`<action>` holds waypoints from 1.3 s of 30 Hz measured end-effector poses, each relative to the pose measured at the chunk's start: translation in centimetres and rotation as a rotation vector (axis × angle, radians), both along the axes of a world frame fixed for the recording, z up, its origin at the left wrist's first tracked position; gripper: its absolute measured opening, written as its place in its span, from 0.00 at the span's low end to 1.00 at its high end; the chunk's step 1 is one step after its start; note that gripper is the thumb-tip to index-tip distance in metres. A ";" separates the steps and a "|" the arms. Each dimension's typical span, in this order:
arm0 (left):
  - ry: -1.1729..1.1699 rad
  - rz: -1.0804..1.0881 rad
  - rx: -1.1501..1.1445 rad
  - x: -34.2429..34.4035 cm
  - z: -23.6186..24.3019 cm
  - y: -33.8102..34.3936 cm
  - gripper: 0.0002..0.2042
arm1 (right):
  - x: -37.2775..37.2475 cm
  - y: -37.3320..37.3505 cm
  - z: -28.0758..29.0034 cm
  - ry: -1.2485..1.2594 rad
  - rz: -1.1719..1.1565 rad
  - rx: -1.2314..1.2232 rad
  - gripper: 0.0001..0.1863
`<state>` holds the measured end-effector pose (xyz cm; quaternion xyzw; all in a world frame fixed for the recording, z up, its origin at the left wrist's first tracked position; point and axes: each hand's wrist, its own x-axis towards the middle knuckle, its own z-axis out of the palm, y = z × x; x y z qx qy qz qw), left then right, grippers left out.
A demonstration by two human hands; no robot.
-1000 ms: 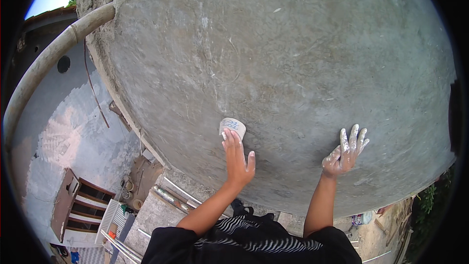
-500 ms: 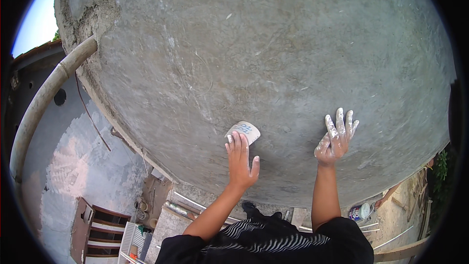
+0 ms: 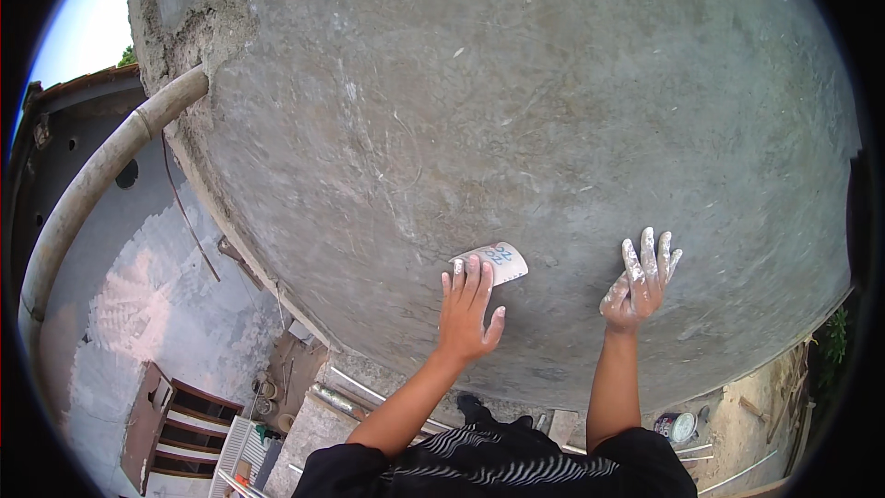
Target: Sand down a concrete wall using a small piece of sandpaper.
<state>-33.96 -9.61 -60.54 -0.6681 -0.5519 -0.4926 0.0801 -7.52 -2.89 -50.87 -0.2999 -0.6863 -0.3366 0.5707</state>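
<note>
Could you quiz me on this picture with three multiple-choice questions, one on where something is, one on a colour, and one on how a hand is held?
1. Where is the small sheet of paper?
A. lying on the ground below
B. flat on the grey wall under the left hand's fingertips
C. in the right hand

2. What coats the right hand?
A. white smears
B. red paint
C. nothing

3. How is the left hand held?
A. clenched in a fist
B. hanging off the pipe
C. open, fingers spread on the wall

Answers: 1 B, the fingertips press its lower edge to the wall. 2 A, fingers and palm look whitish. 3 C, the fingers lie stretched out.
</note>
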 end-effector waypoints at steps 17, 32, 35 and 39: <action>-0.225 0.170 0.109 -2.2 2.8 0.2 0.38 | 0.1 0.2 -0.3 0.002 0.003 -0.001 0.23; -0.458 0.299 0.153 -3.0 2.6 0.2 0.38 | 0.1 0.1 -0.3 0.008 0.004 -0.016 0.24; -0.297 0.126 0.146 -2.3 2.4 0.2 0.38 | 0.1 0.1 -0.2 0.010 0.008 -0.003 0.24; 0.071 0.007 0.055 -1.8 2.8 0.0 0.38 | 0.1 0.0 -0.2 0.010 0.014 -0.004 0.23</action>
